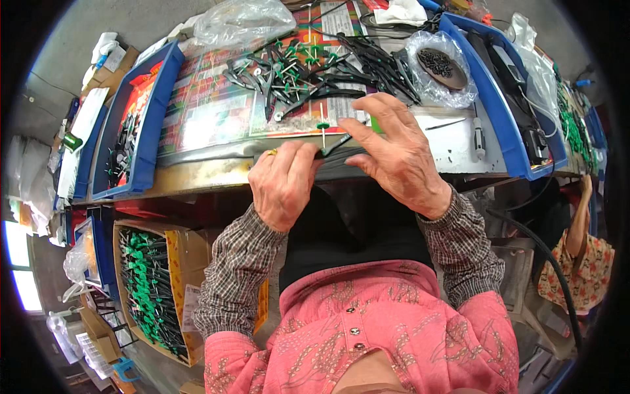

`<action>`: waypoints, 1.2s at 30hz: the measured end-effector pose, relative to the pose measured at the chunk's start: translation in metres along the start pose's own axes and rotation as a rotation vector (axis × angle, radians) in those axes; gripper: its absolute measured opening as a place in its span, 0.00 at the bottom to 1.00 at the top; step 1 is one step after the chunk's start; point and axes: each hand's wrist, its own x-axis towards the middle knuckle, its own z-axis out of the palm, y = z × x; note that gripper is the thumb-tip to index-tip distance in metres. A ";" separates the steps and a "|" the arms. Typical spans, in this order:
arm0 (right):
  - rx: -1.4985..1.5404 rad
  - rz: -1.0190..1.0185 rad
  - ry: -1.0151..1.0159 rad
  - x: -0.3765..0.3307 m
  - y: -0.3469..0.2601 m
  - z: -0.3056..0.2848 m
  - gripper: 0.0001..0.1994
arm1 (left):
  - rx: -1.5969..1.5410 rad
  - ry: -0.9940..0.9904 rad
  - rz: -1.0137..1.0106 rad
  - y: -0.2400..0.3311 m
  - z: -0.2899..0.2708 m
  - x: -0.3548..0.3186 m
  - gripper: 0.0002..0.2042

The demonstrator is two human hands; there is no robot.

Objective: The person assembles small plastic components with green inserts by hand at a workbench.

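At the table's near edge my left hand (282,184) is closed, its fingers pinching a slim black part with a green-capped metal pin (323,134) standing up from it. My right hand (400,154) hovers just to the right, thumb and fingers spread apart, close to the far end of that part; I see nothing in its grip. Beyond both hands lies a loose pile of black parts with green-capped pins (289,72). More long black parts (374,62) are heaped to the right of it.
A blue bin (167,98) of small parts stands left; another blue bin (485,98) stands right. Near it are a bag-lined bowl of small dark pieces (441,69) and a screwdriver (479,139). A carton (176,315) of green-tipped black parts sits lower left. Another person's arm (579,220) shows far right.
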 end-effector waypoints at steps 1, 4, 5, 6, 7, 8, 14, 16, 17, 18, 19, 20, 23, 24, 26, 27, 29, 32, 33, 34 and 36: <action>0.003 -0.001 -0.008 -0.002 -0.001 0.002 0.19 | -0.008 0.017 0.049 0.002 -0.002 -0.005 0.13; 0.033 -0.056 -0.175 -0.010 -0.001 0.006 0.14 | 0.001 -0.011 0.082 0.010 -0.013 -0.018 0.14; 0.036 -0.056 -0.181 -0.012 -0.001 0.006 0.14 | 0.009 -0.023 0.102 0.010 -0.016 -0.021 0.15; 0.101 -0.047 -0.221 -0.017 -0.002 0.006 0.13 | -0.003 -0.050 0.105 0.011 -0.019 -0.024 0.15; 0.166 -0.036 -0.262 -0.020 -0.004 0.006 0.11 | -0.006 -0.052 0.097 0.012 -0.021 -0.027 0.15; 0.169 -0.035 -0.270 -0.023 -0.007 0.006 0.11 | -0.040 -0.013 0.099 0.012 -0.023 -0.028 0.16; 0.228 0.106 -0.188 -0.043 -0.027 0.003 0.09 | -0.712 0.201 -0.623 0.039 -0.014 -0.062 0.25; 0.245 0.161 -0.120 -0.052 -0.035 0.007 0.09 | -1.062 0.214 -0.800 0.050 -0.011 -0.065 0.24; 0.245 0.161 -0.126 -0.056 -0.039 0.010 0.09 | -1.412 0.224 -0.963 0.055 -0.010 -0.065 0.22; 0.257 0.157 -0.097 -0.060 -0.044 0.013 0.09 | -1.483 0.202 -0.970 0.059 -0.008 -0.064 0.16; 0.269 0.153 -0.067 -0.063 -0.048 0.015 0.10 | -1.485 0.205 -0.977 0.062 -0.007 -0.064 0.16; 0.267 0.146 -0.076 -0.065 -0.051 0.015 0.10 | -1.535 0.171 -0.993 0.065 -0.007 -0.064 0.14; 0.281 0.198 -0.070 -0.075 -0.059 0.017 0.11 | -1.587 0.144 -1.056 0.070 -0.005 -0.066 0.10; 0.269 0.199 -0.121 -0.078 -0.058 0.015 0.12 | -1.585 0.128 -1.052 0.069 -0.005 -0.068 0.09; 0.405 0.302 -0.120 -0.080 -0.058 0.015 0.13 | -1.585 0.112 -1.052 0.070 -0.007 -0.071 0.09; 0.540 0.403 -0.113 -0.081 -0.058 0.015 0.14 | -1.566 0.099 -1.046 0.070 -0.009 -0.072 0.09; 0.716 0.671 -0.159 -0.082 -0.059 0.007 0.17 | -1.549 0.085 -1.045 0.069 -0.011 -0.075 0.08; 1.019 0.890 -0.086 -0.082 -0.053 0.000 0.18 | -1.483 -0.038 -0.984 0.070 -0.015 -0.079 0.08; 1.017 0.897 -0.088 -0.082 -0.053 -0.001 0.18 | -1.486 -0.040 -0.989 0.072 -0.015 -0.080 0.08; 1.009 0.832 -0.165 -0.083 -0.052 -0.001 0.17 | -1.460 -0.066 -0.979 0.073 -0.015 -0.081 0.08; 1.041 0.801 -0.343 -0.082 -0.054 -0.005 0.14 | -1.436 -0.094 -0.975 0.075 -0.015 -0.083 0.09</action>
